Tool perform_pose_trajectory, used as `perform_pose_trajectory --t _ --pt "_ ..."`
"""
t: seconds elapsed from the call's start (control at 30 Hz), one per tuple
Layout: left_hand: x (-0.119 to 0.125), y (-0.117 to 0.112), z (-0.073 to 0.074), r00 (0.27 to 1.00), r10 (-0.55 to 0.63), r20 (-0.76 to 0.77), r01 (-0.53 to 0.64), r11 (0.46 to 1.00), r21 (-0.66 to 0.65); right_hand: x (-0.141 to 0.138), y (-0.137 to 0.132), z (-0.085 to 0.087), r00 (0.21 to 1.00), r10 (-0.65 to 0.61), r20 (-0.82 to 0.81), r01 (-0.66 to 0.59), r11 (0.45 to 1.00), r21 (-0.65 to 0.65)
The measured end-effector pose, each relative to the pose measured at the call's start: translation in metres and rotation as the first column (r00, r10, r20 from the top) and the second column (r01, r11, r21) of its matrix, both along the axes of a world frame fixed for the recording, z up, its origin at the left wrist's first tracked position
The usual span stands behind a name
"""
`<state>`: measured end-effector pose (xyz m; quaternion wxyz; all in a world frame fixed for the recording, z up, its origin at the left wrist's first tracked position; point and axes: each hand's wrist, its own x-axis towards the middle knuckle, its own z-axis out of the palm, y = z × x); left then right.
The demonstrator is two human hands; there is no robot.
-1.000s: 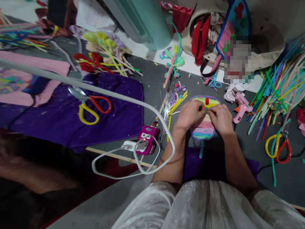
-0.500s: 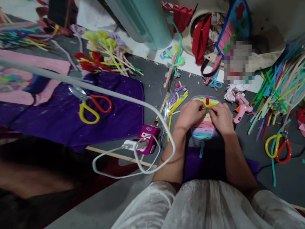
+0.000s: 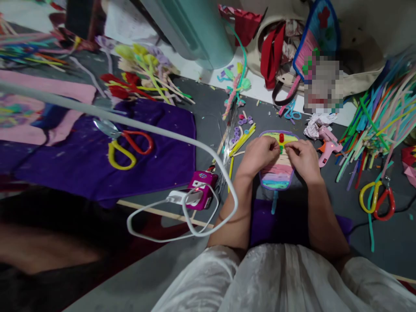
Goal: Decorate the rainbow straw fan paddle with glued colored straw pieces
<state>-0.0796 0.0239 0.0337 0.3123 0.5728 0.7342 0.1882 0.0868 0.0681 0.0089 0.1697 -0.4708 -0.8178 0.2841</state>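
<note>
A striped fan-shaped craft piece [image 3: 277, 175] made of coloured pipe cleaners, with a purple rim, lies on the grey floor in front of me. My left hand [image 3: 259, 154] and my right hand [image 3: 303, 159] rest on it, fingers curled and pinched together at its upper middle. Between the fingertips sits a small green piece [image 3: 281, 149], just below a small red piece [image 3: 281, 138] on the yellow stripe. A teal stem sticks out below the fan.
A pink glue gun [image 3: 328, 147] lies right of the fan, with a heap of coloured pipe cleaners [image 3: 377, 125] and scissors [image 3: 377, 200] beyond. Left are a magenta power strip [image 3: 202, 189], a white cable [image 3: 182, 138], a purple cloth [image 3: 97, 156] and more scissors [image 3: 125, 147].
Both hands stay pinched at the same spot on the fan; only the view shifts slightly. A blurred dark shape at lower left has moved a little.
</note>
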Motion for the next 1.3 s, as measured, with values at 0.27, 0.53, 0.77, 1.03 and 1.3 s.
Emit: perform_pose_trajectory --t 0.27,0.53,0.77,1.03,1.3 --pt "-0.004 0.000 -0.005 0.997 -0.013 0.079 0.009 0.999 0.051 0.002 0.001 -0.001 0.996 0.080 0.050 -0.081 0.997 0.007" --pt "-0.019 0.002 -0.024 0.921 -0.018 0.389 -0.023 0.995 0.101 0.004 0.007 -0.002 0.996 0.066 0.057 -0.065 0.998 -0.014" --pt "-0.035 0.004 -0.026 0.883 0.058 0.466 -0.149 0.976 0.161 0.014 0.016 0.005 0.995 -0.063 -0.074 0.063 0.998 -0.004" --pt "-0.027 0.016 -0.033 0.929 0.186 0.320 -0.300 0.884 0.359 0.065 0.017 0.036 0.903 -0.430 -0.008 0.428 0.896 0.121" --pt "-0.012 0.016 -0.024 0.982 0.150 0.113 -0.183 0.901 0.393 0.092 0.010 0.034 0.813 -0.481 0.328 0.502 0.865 0.026"
